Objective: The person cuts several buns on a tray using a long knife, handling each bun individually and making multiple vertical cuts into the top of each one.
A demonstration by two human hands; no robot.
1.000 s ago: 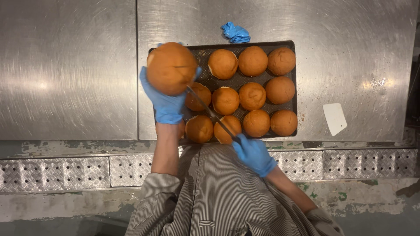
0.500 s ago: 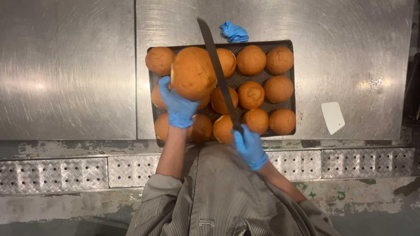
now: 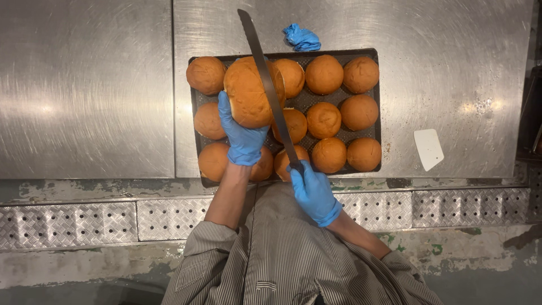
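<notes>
Bun (image 3: 248, 93) was up off the tray (image 3: 370, 56), gripped from below in the left hand (image 3: 244, 138), which was gloved in blue and curled round the bun's lower edge. Right hand (image 3: 313, 192), also gloved, was closed on the handle of a long knife (image 3: 265, 85); blade ran up and away along the bun's right side, touching or just beside it, can't tell whether it had bitten in.

Progress, as a judgement: no cut face visible on the held bun, and every bun left on the tray looked whole, so slicing looked barely begun and nearly all of it was left.

Versus half a second earlier: bun sat at about the same height over the tray's left columns, blade lay closer in against the bun and less across the tray. A second earlier the bun was further left, over the tray's corner, with the knife low and angled down towards the body.

Off-tray: crumpled blue glove (image 3: 301, 38) beyond the far edge, white scraper (image 3: 429, 148) to the right on the steel tabletop (image 3: 84, 85)
</notes>
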